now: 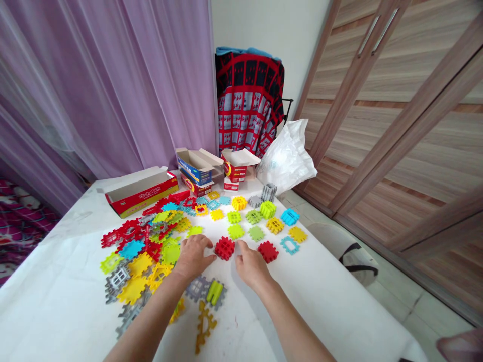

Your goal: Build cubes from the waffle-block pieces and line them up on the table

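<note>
A red lattice block (pixel 225 248) stands on the white table between my two hands. Just left of it is my left hand (pixel 195 255), thumb and fingers apart with nothing between them. My right hand (pixel 249 262) is close to the block's right side, its fingers curled and partly hidden, so its hold on anything is unclear. A flat red piece (pixel 267 252) lies right of my right hand. Beyond the hands are a green block (pixel 267 209), a yellow block (pixel 274 225) and a blue block (pixel 290 216). Mixed plastic pieces (pixel 140 264) are heaped at the left.
An open red box (pixel 141 193), a blue box (pixel 196 166) and a smaller red box (pixel 237 165) stand along the back of the table (pixel 56 281). A white plastic bag (pixel 289 158) is at the back right. Grey and yellow pieces lie near my forearms.
</note>
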Demonstrator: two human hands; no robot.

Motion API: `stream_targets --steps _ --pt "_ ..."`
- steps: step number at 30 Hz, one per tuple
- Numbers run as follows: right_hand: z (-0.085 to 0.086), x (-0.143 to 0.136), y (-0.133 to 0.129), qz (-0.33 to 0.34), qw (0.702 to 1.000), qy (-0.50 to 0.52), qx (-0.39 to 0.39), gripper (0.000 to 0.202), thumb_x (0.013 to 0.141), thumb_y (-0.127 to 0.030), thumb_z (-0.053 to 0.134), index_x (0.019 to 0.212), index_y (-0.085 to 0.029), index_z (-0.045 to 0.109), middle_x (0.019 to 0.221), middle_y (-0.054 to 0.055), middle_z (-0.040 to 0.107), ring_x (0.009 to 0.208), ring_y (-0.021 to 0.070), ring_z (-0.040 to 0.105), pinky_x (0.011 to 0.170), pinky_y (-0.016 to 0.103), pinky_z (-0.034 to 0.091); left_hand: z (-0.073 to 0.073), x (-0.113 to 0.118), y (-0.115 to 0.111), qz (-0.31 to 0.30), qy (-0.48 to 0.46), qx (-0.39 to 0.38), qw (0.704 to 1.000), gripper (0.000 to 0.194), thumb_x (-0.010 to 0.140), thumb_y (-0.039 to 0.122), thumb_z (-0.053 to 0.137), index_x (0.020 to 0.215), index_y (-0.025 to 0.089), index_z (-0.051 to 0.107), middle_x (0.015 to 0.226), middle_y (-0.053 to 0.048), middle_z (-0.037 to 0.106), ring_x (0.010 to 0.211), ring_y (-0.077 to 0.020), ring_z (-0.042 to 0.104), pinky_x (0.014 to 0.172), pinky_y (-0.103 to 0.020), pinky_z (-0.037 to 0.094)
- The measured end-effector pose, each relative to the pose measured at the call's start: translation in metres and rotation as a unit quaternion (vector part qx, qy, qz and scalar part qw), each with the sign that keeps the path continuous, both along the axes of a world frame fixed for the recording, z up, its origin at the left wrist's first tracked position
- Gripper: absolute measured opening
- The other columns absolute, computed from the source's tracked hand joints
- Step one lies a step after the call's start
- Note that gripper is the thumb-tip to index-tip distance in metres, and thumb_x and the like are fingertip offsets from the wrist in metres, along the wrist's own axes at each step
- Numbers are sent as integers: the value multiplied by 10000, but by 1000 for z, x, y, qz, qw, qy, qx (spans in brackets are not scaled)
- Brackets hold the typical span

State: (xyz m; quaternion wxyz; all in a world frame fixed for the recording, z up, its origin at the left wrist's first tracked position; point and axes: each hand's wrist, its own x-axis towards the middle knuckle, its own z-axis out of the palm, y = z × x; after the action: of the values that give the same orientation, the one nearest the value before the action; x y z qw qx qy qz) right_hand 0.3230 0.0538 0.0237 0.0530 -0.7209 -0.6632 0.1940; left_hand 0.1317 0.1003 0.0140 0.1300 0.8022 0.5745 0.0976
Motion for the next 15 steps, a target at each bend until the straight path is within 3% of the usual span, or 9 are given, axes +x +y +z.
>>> stream_targets --steps 5,15 --pt "-2 -3 8 2 999 29 -13 472 888 -178 432 1355 -155 496 1178 135 688 1106 260 629 888 317 431 0 2 3 -3 -7 -6 1000 160 767 355 660 878 245 695 1063 -51 684 1101 -274 560 972 -451 358" --pt "0 -4 7 9 1000 17 -15 385 883 -202 429 1239 -183 575 1099 129 712 1027 276 652 826 335 435 3 2 6 -22 -14 -3 1000 136 779 373 659 819 270 740 1111 -38 680 1092 -265 564 965 -451 363"
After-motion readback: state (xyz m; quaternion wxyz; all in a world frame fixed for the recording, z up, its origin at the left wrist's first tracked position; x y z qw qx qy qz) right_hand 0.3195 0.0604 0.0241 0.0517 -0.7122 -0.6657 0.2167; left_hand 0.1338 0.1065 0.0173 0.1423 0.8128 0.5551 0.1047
